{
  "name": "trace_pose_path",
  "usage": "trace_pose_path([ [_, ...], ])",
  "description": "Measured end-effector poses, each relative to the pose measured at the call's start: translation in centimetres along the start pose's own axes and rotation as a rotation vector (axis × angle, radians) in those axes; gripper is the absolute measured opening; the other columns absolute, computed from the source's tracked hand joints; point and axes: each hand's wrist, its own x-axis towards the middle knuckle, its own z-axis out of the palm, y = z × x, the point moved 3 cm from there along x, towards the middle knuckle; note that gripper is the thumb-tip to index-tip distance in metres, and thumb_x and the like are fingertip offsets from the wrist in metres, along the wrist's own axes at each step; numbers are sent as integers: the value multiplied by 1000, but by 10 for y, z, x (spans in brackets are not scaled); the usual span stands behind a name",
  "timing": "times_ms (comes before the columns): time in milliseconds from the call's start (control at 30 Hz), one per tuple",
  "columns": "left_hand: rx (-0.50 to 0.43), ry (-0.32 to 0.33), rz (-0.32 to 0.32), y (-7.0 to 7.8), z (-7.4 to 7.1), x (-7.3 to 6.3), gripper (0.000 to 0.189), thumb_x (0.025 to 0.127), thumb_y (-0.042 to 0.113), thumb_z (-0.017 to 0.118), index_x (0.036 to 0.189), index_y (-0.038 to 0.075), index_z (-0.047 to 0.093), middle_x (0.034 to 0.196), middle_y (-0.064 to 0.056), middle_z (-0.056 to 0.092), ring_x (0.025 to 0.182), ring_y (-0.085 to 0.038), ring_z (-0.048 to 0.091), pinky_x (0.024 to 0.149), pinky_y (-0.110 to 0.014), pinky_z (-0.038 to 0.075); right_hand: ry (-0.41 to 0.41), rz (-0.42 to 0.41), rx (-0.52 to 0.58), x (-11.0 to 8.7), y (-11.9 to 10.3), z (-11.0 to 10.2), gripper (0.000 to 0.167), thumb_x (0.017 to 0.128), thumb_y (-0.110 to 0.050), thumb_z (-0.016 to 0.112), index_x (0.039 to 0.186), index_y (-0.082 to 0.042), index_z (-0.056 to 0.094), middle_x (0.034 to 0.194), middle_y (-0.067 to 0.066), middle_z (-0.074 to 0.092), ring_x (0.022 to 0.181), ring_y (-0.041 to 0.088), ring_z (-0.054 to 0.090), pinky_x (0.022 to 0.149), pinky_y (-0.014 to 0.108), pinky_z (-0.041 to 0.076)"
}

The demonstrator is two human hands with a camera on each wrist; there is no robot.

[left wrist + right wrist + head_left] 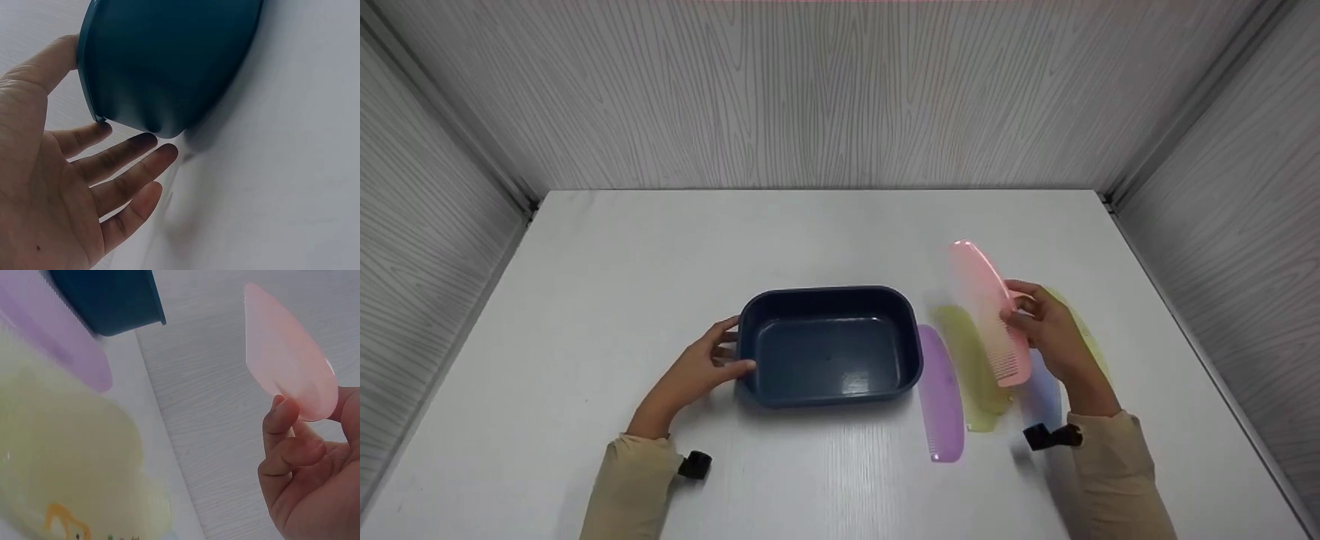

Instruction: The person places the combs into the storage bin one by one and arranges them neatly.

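A dark blue rectangular basin [829,352] stands on the white table. At its left end, my left hand [697,375] touches it, the thumb over the rim and the other fingers spread along the outside. In the left wrist view those fingers [135,169] look extended and relaxed. My right hand [1050,334] pinches a pink comb [984,289] between thumb and fingers, raised above the other combs. The right wrist view shows the pink comb [292,354] in the fingertips. Below it lie a purple comb [941,397] and a yellow-green comb [971,367].
A blue comb [1041,390] lies partly under my right wrist, and another yellow-green comb [1084,334] shows beyond that hand. Grey wood-grain panels [825,97] rise behind and at both sides of the table [622,247].
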Motion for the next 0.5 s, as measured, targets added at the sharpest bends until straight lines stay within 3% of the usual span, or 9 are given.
trace_pose_path([
  [233, 7, -9, -11, -1, 1, 1, 80, 88, 37, 70, 153, 20, 27, 146, -19, 43, 125, -35, 52, 101, -49, 44, -56, 23, 54, 5, -10, 16, 48, 93, -15, 64, 136, -4, 46, 90, -6, 60, 71, 6, 61, 59, 22, 53],
  [500, 28, 6, 6, -2, -1, 4, 80, 88, 37, 70, 152, 18, 27, 145, -20, 44, 125, -35, 51, 102, -49, 43, -113, 14, 47, 15, -21, 34, 49, 93, -15, 64, 137, -3, 46, 95, -4, 61, 75, 7, 63, 64, 24, 55],
])
